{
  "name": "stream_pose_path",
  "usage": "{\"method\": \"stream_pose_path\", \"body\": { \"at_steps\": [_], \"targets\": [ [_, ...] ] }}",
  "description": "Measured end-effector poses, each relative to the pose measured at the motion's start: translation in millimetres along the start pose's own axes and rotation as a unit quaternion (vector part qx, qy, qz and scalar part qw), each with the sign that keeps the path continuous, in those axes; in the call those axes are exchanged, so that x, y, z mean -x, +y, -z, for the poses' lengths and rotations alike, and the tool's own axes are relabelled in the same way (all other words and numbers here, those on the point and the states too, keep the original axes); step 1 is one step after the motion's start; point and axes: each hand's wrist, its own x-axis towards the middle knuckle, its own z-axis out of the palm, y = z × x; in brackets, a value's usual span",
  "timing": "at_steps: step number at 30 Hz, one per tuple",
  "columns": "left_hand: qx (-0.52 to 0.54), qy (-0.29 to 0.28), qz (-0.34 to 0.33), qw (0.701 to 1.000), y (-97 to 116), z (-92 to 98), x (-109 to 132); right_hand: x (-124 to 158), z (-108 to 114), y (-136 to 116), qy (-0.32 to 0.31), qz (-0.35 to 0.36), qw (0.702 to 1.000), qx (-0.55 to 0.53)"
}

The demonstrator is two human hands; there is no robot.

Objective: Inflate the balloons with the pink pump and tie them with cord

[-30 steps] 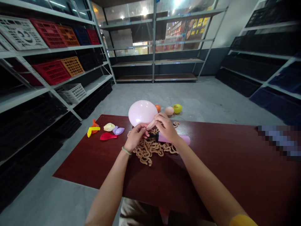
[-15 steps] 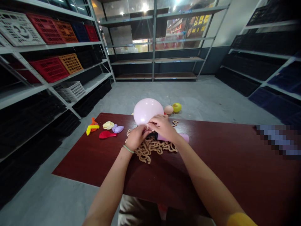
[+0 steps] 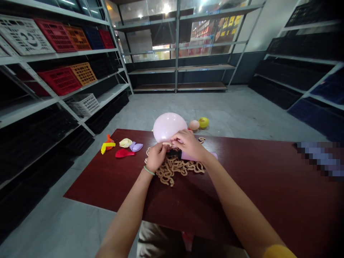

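A pale pink inflated balloon (image 3: 170, 126) stands at the far edge of the table, its neck toward me. My left hand (image 3: 157, 156) is closed, thumb and fingertips pinching a tan curved piece (image 3: 167, 143) just below the balloon. Beside it, my right hand (image 3: 189, 144) is closed at the balloon's neck; its fingertips partly hide the knot area. Under my hands lies a pink balloon hand pump (image 3: 185, 155) with a black end. Around and in front of it spreads a pile of tan S-shaped pieces (image 3: 172, 168).
On the table's left lie a red balloon (image 3: 124, 153), a purple one (image 3: 136, 146), a cream one (image 3: 125, 143) and a yellow one (image 3: 106, 147), all limp. Beyond the far edge show a peach balloon (image 3: 194, 125) and a yellow-green balloon (image 3: 204, 123). Shelves with crates (image 3: 59, 79) stand left.
My fingers have shifted slightly apart at the balloon's neck, and a tan curved piece now shows between them. The whole view has drifted a little; the balloon stays in place.
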Motion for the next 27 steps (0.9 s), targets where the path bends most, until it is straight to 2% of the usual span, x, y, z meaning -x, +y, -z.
{"method": "stream_pose_path", "body": {
  "at_steps": [5,8,11,14,17,21,27],
  "targets": [
    [0.169,0.031,0.127,0.977,6.8,-1.9,-3.0,0.8,-0.1,2.4,0.053,0.039,0.996,0.063],
    [0.292,0.024,0.155,0.943,9.0,-4.7,-5.5,0.7,-0.9,-3.7,0.077,0.032,0.991,0.106],
    [0.393,0.033,0.184,0.9,9.8,-5.7,-6.5,0.5,-0.9,-11.5,0.066,0.039,0.99,0.121],
    [0.459,0.049,0.203,0.864,11.5,-3.8,-6.6,1.0,0.1,-16.6,0.053,0.051,0.99,0.12],
    [0.497,0.034,0.201,0.843,13.9,-1.4,-6.8,2.1,1.4,-19.0,0.044,0.044,0.99,0.124],
    [0.498,0.011,0.188,0.846,15.1,-0.8,-7.1,3.1,4.1,-21.3,0.037,0.029,0.994,0.095],
    [0.442,0.019,0.169,0.881,14.1,-3.3,-6.9,3.6,6.9,-22.9,0.011,0.027,0.995,0.093]
  ]
}}
